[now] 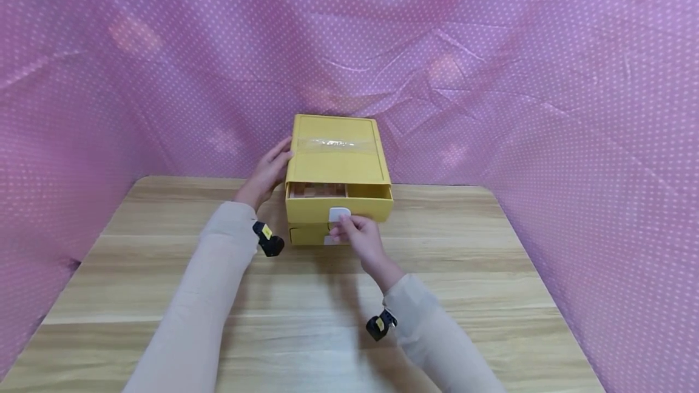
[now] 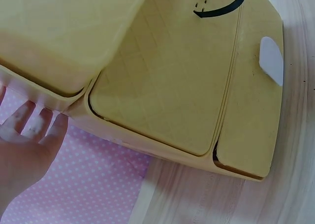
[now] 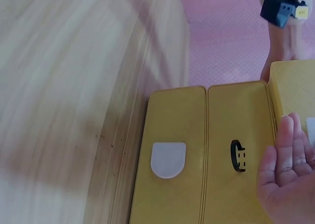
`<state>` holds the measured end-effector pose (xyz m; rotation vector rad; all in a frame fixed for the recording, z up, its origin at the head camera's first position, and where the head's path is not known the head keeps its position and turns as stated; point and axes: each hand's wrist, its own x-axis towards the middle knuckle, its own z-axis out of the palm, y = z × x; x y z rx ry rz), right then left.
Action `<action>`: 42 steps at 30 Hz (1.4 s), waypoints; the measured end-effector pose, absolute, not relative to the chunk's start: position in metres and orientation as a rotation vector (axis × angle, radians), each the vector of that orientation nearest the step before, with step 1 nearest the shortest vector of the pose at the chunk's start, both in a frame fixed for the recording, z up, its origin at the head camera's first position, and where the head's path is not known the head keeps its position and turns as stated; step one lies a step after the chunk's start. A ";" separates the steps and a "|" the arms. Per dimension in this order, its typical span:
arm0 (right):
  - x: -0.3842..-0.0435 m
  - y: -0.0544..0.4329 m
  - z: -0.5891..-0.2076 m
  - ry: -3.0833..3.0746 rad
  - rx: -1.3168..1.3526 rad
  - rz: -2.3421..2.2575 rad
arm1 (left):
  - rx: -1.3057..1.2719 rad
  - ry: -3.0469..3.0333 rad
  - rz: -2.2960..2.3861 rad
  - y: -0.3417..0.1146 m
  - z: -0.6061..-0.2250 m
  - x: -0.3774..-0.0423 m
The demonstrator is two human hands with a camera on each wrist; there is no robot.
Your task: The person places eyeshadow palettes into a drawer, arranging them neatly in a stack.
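A yellow drawer unit (image 1: 335, 165) stands on the table, clear tape across its top. Its top drawer (image 1: 311, 206) is pulled partly out, with a brown, block-patterned item (image 1: 318, 190) inside on the left. At that drawer's front, my right hand (image 1: 364, 241) pinches the white tab handle (image 1: 339, 213) by its lower edge; the right wrist view cuts off the thumb. My left hand (image 1: 267, 173) rests against the unit's left side, fingers extended, as the left wrist view also shows. Below, the middle drawer (image 3: 231, 194) has a black loop handle (image 3: 237, 156), and the bottom drawer (image 3: 170, 199) a white tab.
The wood-grain table (image 1: 469, 272) extends around the unit on both sides and in front. Pink dotted cloth (image 1: 349, 47) hangs behind and along the sides. Each wrist carries a small black camera (image 1: 268, 239).
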<state>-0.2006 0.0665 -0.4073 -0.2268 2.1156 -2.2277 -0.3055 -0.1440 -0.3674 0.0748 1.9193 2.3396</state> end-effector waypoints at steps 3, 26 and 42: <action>-0.206 0.066 -0.406 2.114 -0.188 -2.209 | 0.092 1.910 2.341 -0.143 -0.368 -0.305; -0.260 0.064 -0.452 2.098 -0.168 -2.265 | 0.043 1.909 2.347 -0.140 -0.371 -0.306; -0.220 0.050 -0.395 2.166 -0.186 -1.931 | 0.007 1.963 2.334 -0.143 -0.366 -0.303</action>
